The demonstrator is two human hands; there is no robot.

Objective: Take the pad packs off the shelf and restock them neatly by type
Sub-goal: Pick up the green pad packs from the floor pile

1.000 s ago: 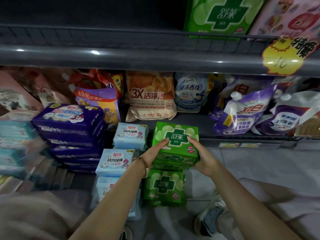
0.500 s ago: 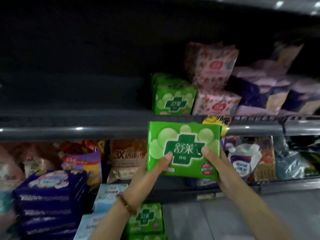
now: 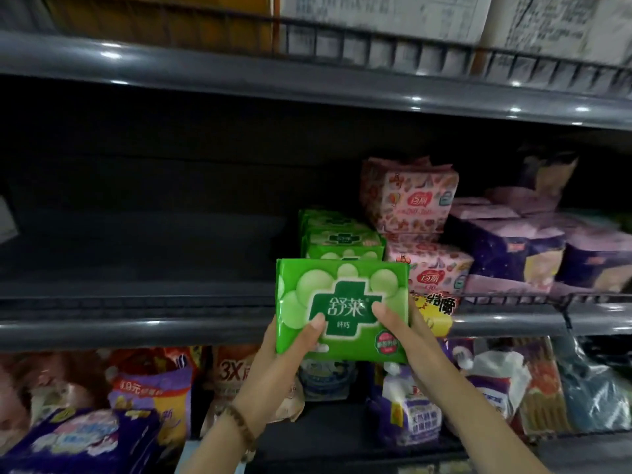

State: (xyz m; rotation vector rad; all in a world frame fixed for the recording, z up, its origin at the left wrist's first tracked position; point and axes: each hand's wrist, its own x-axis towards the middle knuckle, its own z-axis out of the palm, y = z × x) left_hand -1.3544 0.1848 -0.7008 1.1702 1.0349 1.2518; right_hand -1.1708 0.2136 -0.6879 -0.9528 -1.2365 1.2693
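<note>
A shop: stocked shelves [image 3: 307, 326], yellow price tag [image 3: 436, 314].

Both arms reach up and forward. The left hand [image 3: 273, 367] and right hand [image 3: 415, 336] grip a pack [image 3: 345, 289] between them, thumbs on its face (a bracelet [image 3: 241, 427] circles the left wrist).

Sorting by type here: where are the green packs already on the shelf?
Head view: the green stack sits on the middle shelf, right of centre, beside the pink packs on its right and just behind the held green pack.

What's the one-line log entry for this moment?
left hand, right hand: holding green pack | location: in front of green stack on middle shelf | placed: no
</note>
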